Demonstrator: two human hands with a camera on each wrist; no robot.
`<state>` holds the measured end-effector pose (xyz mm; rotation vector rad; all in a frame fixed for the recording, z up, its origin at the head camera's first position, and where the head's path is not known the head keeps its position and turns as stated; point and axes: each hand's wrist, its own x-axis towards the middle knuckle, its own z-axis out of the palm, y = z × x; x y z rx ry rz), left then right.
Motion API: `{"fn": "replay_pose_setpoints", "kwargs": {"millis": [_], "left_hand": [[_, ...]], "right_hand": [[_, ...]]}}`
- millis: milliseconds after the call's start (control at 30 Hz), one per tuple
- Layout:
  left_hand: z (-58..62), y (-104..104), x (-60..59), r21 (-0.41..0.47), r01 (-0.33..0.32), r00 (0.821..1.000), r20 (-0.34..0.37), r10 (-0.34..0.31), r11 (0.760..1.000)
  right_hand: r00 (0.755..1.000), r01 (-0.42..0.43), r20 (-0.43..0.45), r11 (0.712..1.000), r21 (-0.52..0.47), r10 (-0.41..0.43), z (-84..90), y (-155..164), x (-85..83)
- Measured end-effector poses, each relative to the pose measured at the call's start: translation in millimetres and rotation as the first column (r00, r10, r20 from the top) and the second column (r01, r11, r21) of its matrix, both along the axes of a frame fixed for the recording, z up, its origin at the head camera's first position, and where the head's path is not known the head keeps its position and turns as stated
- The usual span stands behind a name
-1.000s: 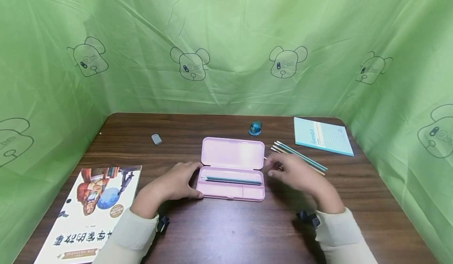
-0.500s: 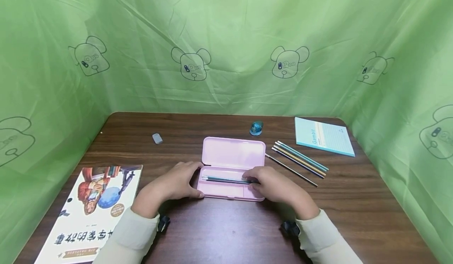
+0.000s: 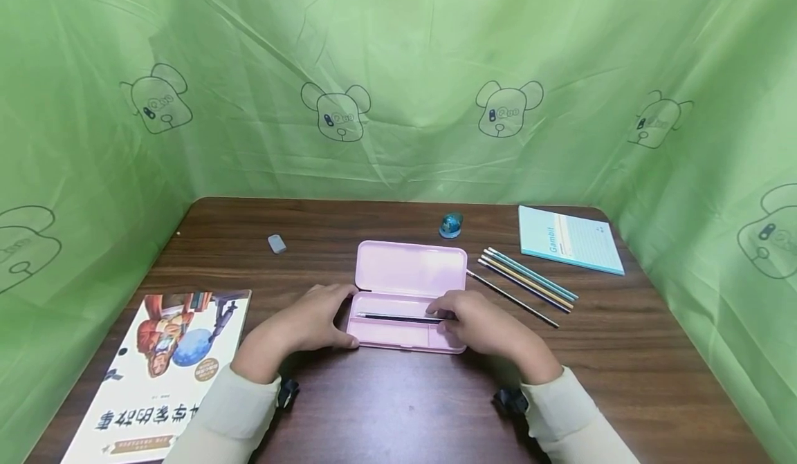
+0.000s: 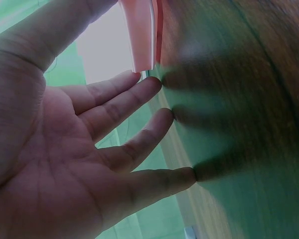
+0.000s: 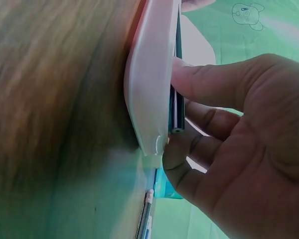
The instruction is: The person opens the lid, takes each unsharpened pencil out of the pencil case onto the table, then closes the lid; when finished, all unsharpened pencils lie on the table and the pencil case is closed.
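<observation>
An open pink pencil case (image 3: 411, 268) lies mid-table, lid tipped back. A dark pencil (image 3: 398, 318) lies along its tray on top of others. My right hand (image 3: 476, 322) is at the tray's right end. In the right wrist view the thumb and curled fingers of that hand (image 5: 239, 149) pinch the dark pencil's (image 5: 178, 112) end against the case (image 5: 149, 89) rim. My left hand (image 3: 305, 322) rests against the case's left end. Seen from the left wrist, this hand (image 4: 89, 149) has straight fingers spread on the table beside the case (image 4: 144, 35).
Several loose pencils (image 3: 529, 284) lie right of the case, with a light blue notebook (image 3: 569, 239) beyond them. A blue sharpener (image 3: 450, 225) and a grey eraser (image 3: 276, 244) sit farther back. A picture book (image 3: 162, 374) lies front left. Green curtain walls surround the brown table (image 3: 405, 409).
My right hand came from the loose pencils to the case's right end with a dark pencil, which now lies flat in the tray. The left hand has stayed put.
</observation>
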<state>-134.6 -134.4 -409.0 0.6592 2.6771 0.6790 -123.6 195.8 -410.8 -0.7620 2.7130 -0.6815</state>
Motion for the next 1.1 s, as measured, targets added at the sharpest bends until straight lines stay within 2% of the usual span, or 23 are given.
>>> {"fn": "replay_pose_setpoints", "kwargs": {"millis": [233,400,567,733,900,1100], "left_hand": [[0.1,1,0.6,0.004,-0.011,1.0,0.017,0.011,1.0],[0.7,0,1.9,0.012,-0.016,1.0,0.027,0.015,1.0],[1.0,-2,1.1,0.015,-0.001,1.0,0.013,0.001,1.0],[2.2,-1,-1.5,0.013,0.02,1.0,0.007,-0.02,1.0],[4.4,0,-2.0,0.002,0.014,1.0,0.022,-0.014,1.0],[3.0,0,-1.4,-0.007,0.017,1.0,0.016,-0.017,1.0]], "right_hand": [[0.999,0.032,-0.041,0.996,-0.078,-0.036,5.5,11,-2.3],[0.994,0.087,-0.063,0.989,-0.119,-0.095,13.6,30,-3.7],[0.981,0.178,-0.054,0.974,-0.139,-0.187,22.1,67,-3.1],[0.947,0.303,-0.072,0.945,-0.121,-0.312,28.2,116,3.7],[0.922,0.367,-0.102,0.928,-0.07,-0.373,22.0,151,7.1],[0.911,0.395,-0.106,0.917,-0.048,-0.398,3.1,168,4.7]]}}
